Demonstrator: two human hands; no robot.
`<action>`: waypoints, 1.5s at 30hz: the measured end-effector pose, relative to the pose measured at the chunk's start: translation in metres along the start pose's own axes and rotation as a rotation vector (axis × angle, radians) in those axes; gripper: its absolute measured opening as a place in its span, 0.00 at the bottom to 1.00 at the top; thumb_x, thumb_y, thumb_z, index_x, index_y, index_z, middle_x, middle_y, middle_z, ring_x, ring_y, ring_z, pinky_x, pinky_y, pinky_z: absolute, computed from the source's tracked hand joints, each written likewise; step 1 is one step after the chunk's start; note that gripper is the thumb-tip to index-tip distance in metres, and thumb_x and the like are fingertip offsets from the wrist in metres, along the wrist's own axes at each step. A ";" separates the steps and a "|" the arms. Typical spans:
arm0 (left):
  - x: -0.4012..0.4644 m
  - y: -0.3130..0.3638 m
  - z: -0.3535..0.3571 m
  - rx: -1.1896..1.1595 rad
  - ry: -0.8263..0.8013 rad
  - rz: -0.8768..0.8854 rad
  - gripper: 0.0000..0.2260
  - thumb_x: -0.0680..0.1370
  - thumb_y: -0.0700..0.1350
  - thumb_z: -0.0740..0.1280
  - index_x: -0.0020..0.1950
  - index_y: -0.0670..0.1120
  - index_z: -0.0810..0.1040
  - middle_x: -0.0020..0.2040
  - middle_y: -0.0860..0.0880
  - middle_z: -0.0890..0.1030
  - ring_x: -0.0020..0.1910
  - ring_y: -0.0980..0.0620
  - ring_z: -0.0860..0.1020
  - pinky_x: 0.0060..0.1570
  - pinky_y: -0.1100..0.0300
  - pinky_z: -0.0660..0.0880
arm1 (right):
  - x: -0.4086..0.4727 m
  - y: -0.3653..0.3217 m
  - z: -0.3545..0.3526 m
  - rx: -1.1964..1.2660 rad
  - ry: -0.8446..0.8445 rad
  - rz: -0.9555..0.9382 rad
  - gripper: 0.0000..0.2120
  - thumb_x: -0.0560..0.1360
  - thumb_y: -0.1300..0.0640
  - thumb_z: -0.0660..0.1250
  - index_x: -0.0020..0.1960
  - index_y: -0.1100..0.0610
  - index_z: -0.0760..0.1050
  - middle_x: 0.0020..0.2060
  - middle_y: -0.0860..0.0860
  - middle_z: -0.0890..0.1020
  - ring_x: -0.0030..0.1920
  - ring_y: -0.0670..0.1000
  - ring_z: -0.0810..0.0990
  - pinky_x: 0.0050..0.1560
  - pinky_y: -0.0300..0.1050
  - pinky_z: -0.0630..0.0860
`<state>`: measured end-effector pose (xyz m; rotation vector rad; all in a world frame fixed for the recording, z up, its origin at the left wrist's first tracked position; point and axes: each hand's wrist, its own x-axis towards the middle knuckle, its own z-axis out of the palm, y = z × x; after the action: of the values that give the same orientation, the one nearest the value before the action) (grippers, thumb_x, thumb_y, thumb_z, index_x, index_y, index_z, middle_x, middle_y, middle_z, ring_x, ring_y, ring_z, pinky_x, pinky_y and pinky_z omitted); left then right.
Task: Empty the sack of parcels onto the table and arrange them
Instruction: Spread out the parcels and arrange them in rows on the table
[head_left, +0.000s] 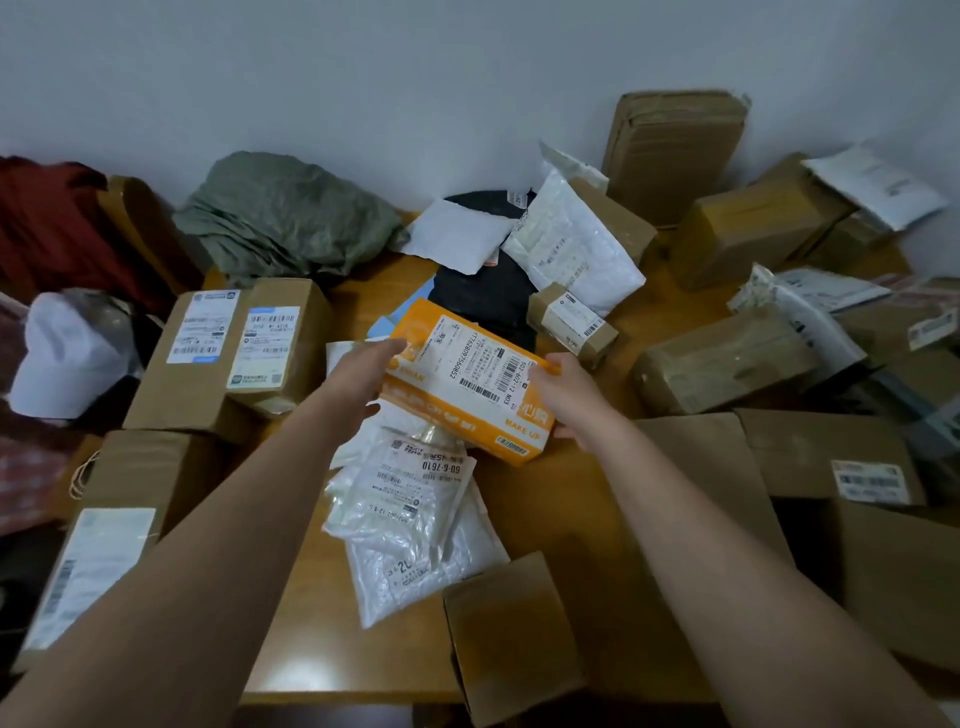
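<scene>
An orange box (457, 400) with a white shipping label is held over the middle of the wooden table (561, 530). My left hand (363, 376) grips its left end and my right hand (574, 400) grips its right end. Just below it lie white plastic mailers (410, 514) in a loose pile. The grey-green sack (291, 218) sits crumpled and flat at the back left of the table. Brown cardboard parcels (228, 353) stand to the left, and more (727, 364) lie to the right.
A black bag (483, 296) and white mailers (576, 249) lie at the back centre. Boxes are stacked against the wall at the right (675, 156). An open carton (509, 634) stands at the front edge. A white cap (67, 358) and red cloth (57, 228) are off to the left.
</scene>
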<state>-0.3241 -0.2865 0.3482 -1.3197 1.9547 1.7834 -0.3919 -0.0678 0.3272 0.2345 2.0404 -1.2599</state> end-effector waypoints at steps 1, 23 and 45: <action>-0.002 -0.001 -0.004 0.003 0.010 0.008 0.18 0.78 0.56 0.64 0.64 0.50 0.69 0.61 0.47 0.72 0.61 0.43 0.71 0.66 0.46 0.68 | -0.004 -0.002 0.004 -0.021 0.015 -0.027 0.23 0.81 0.49 0.58 0.74 0.50 0.59 0.58 0.52 0.77 0.47 0.49 0.79 0.37 0.43 0.73; -0.100 -0.057 -0.148 0.645 0.220 -0.062 0.26 0.81 0.54 0.60 0.73 0.40 0.65 0.69 0.39 0.70 0.66 0.39 0.71 0.64 0.45 0.70 | -0.132 -0.017 0.143 -0.425 -0.146 -0.044 0.20 0.80 0.49 0.60 0.68 0.58 0.67 0.56 0.55 0.77 0.52 0.59 0.80 0.52 0.56 0.81; -0.112 -0.106 -0.138 0.723 -0.033 -0.233 0.26 0.79 0.47 0.65 0.73 0.40 0.63 0.70 0.38 0.69 0.64 0.35 0.72 0.56 0.40 0.76 | -0.120 0.032 0.177 -0.634 -0.073 0.010 0.13 0.75 0.56 0.61 0.57 0.59 0.73 0.51 0.55 0.80 0.50 0.55 0.80 0.49 0.48 0.80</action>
<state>-0.1276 -0.3412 0.3830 -1.1700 2.0253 0.8462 -0.2043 -0.1747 0.3359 -0.0987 2.2514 -0.5532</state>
